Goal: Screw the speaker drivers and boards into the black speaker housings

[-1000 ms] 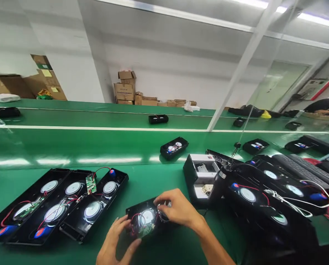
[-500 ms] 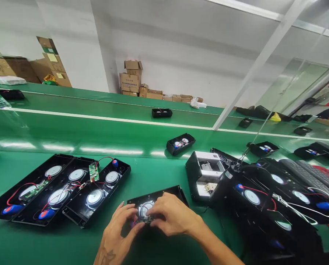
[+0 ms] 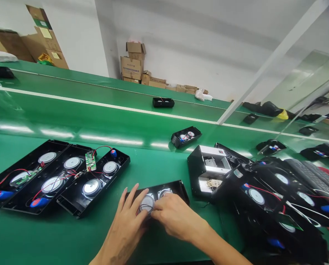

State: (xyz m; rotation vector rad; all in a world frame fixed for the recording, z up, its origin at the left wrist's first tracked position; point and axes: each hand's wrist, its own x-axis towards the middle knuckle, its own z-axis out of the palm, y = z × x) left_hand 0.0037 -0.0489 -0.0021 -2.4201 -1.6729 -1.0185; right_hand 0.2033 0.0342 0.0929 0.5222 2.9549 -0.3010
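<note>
A black speaker case [image 3: 178,186] lies open-side up on the green bench in front of me, two round silver-backed speakers showing inside it. My left hand [image 3: 132,213] rests over the case's left end, fingers stretched out and thumb beside the left speaker [image 3: 147,203]. Over the middle of the case, my right hand [image 3: 175,217] has its fingers curled and pinched close to that speaker's right side; what they hold is hidden. The right speaker [image 3: 164,193] is partly covered by my right hand.
Several similar open cases [image 3: 109,184] with speakers, red wires and a green circuit board [image 3: 90,162] lie at left. A black-and-white machine [image 3: 208,171] stands right of my case. More cases [image 3: 266,198] are piled at far right. Another case [image 3: 186,137] sits farther back.
My left hand has shifted from curled fingers at the case's left end to stretched fingers over it. My right hand's fingers have curled tighter. The view has tilted slightly downward.
</note>
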